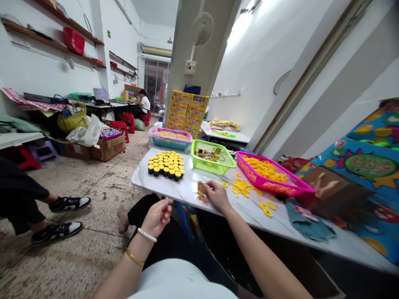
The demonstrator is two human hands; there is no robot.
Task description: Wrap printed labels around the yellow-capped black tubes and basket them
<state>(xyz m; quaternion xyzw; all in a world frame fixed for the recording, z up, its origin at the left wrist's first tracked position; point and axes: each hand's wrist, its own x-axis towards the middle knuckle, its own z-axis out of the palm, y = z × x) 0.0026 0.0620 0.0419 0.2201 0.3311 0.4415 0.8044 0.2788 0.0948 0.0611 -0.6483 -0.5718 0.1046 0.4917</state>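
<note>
My right hand (217,194) rests on the white marble table (193,189), its fingers pinching a small clear packet (203,193) with orange and yellow contents. My left hand (159,216) hovers off the table's near edge above my lap, fingers curled together in a loose pinch; what they hold, if anything, is too small to make out. Loose yellow rings (242,188) lie just right of my right hand. A block of several black-and-yellow caps (166,163) stands at the table's left end.
A green basket (212,160), a pink basket of yellow rings (271,176) and a pink-and-blue basket (171,139) stand along the table's far side. A brown box (330,189) and colourful cartons (370,166) lie right. Another person's legs and sneakers (64,216) are on the floor left.
</note>
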